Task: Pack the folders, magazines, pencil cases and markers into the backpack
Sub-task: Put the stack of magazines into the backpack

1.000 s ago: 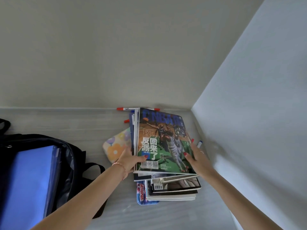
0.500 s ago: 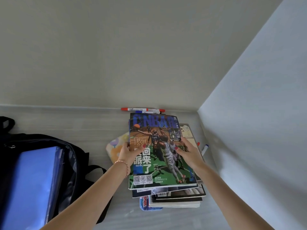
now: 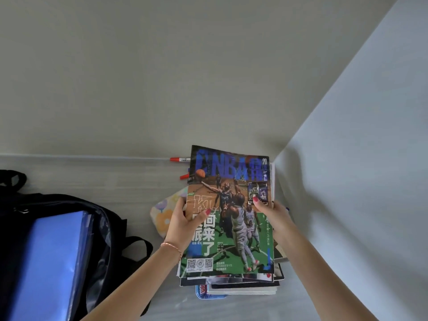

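Note:
A basketball magazine (image 3: pixel 231 228) is lifted off the magazine pile (image 3: pixel 243 286) in the table's right corner. My left hand (image 3: pixel 183 221) grips its left edge, thumb on the cover. My right hand (image 3: pixel 271 212) grips its right edge the same way. A flowered pencil case (image 3: pixel 162 214) lies left of the pile, partly hidden by my left hand. Two red-capped markers (image 3: pixel 179 159) lie by the back wall, half covered by the magazine. The black backpack (image 3: pixel 104 228) lies open at the left with blue folders (image 3: pixel 46 262) inside.
The grey table (image 3: pixel 104 174) meets walls at the back and right. A blue-edged item (image 3: pixel 203 294) sticks out under the pile's front. A black backpack strap (image 3: pixel 136 249) loops out toward the pile.
Both hands have shifted up the magazine's sides and raised it off the pile toward me. The view has tilted a little; the backpack has not moved.

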